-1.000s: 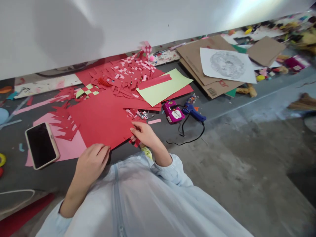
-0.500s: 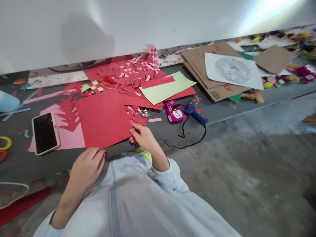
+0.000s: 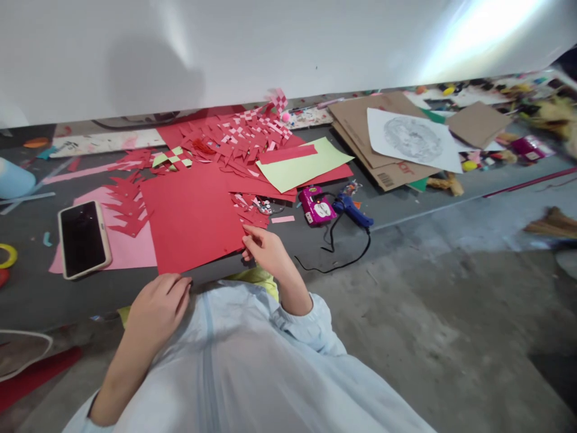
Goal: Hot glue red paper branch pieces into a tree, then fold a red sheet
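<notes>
Red sheet [image 3: 193, 216] on table [image 3: 112, 291] at nine o'clock; left hand [image 3: 157, 307] drawn back to its seven o'clock since a second ago, apart from right hand [image 3: 268, 252] at four, both grips unclear; cardboard's [image 3: 358, 132] red lettering [image 3: 407, 168] illegible

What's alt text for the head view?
A person's right hand is at the near right corner of a red paper sheet on a grey table, and the left hand is close to the sheet's near edge. A phone lies partly on pink paper to the left; a blue glue gun lies to the right.

Right fingers [image 3: 255, 231] at red sheet [image 3: 193, 219]
</notes>
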`<action>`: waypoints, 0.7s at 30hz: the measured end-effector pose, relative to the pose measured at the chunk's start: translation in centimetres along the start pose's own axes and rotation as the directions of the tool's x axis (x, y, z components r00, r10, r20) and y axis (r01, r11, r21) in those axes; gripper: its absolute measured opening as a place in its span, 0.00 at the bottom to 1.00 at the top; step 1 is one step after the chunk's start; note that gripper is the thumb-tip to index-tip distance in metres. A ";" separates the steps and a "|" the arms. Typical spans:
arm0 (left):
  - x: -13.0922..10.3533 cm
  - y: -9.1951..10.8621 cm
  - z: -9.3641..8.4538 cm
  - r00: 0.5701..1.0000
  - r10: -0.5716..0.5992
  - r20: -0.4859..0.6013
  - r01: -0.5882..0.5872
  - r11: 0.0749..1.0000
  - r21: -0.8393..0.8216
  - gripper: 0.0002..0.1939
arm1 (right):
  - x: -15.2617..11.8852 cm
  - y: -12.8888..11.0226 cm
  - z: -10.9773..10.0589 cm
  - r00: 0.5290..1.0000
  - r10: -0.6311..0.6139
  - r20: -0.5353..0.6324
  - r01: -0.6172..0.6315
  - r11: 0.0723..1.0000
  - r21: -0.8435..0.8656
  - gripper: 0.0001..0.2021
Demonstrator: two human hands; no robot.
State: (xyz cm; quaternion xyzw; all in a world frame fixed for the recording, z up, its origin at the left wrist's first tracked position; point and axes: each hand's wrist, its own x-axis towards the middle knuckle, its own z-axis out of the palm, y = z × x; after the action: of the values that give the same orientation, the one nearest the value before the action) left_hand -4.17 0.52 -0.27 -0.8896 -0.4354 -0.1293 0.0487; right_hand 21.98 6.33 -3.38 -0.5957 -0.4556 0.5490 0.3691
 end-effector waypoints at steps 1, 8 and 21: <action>0.0 0.0 0.1 1.000 0.003 0.002 -0.003 1.000 -0.004 0.09 | -0.2 -0.2 -0.1 1.000 -0.001 -0.004 0.001 1.000 -0.010 0.23; 0.5 0.1 0.2 1.000 0.001 0.003 -0.001 1.000 -0.009 0.11 | -0.5 -0.7 -0.5 1.000 -0.007 -0.010 0.006 0.996 -0.089 0.22; 0.5 0.7 0.0 0.999 -0.045 0.012 0.045 0.999 -0.016 0.14 | -0.5 -0.2 -1.3 1.000 -0.019 -0.005 0.018 0.983 -0.180 0.21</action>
State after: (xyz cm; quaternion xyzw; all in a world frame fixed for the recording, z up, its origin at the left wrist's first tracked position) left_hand -3.34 0.51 -0.16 -0.8806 -0.4545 -0.1289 0.0360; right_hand 23.26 5.98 -2.87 -0.6242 -0.5077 0.5000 0.3204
